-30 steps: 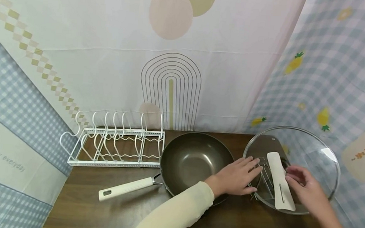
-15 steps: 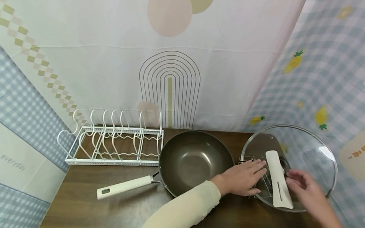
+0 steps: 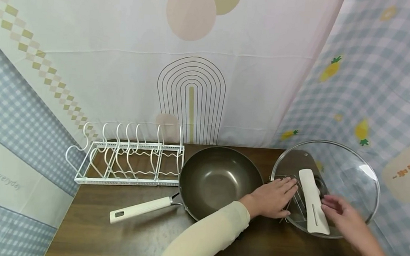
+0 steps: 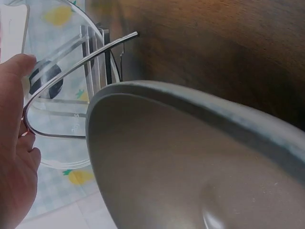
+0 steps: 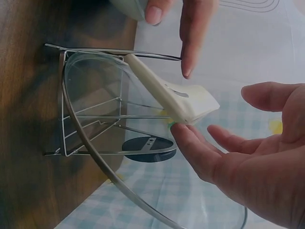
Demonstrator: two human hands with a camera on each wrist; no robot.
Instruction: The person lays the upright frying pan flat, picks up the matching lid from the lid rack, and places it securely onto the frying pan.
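Observation:
A clear glass lid (image 3: pixel 355 174) with a metal rim and a flat white handle (image 3: pixel 314 201) leans tilted on a thin metal wire stand (image 5: pixel 62 107) at the right. My left hand (image 3: pixel 273 198) rests on the stand's left side, fingers straight; in the left wrist view its fingertips meet the curved wire. My right hand (image 3: pixel 345 219) is at the right of the white handle. In the right wrist view its thumb is spread apart and one fingertip is right at the handle's edge. A dark round piece (image 5: pixel 148 149) shows behind the glass.
A dark wok (image 3: pixel 219 180) with a long cream handle (image 3: pixel 140 210) sits in the middle, beneath my left forearm. Left of it stands a white wire pan rack (image 3: pixel 126 183). A grey panel (image 3: pixel 301 156) shows behind the lid. Patterned cloth walls (image 3: pixel 264 100) border the wooden table (image 3: pixel 111 244).
My left hand has moved a little to the right along the stand. My right hand stays beside the white handle, and the lid keeps its place.

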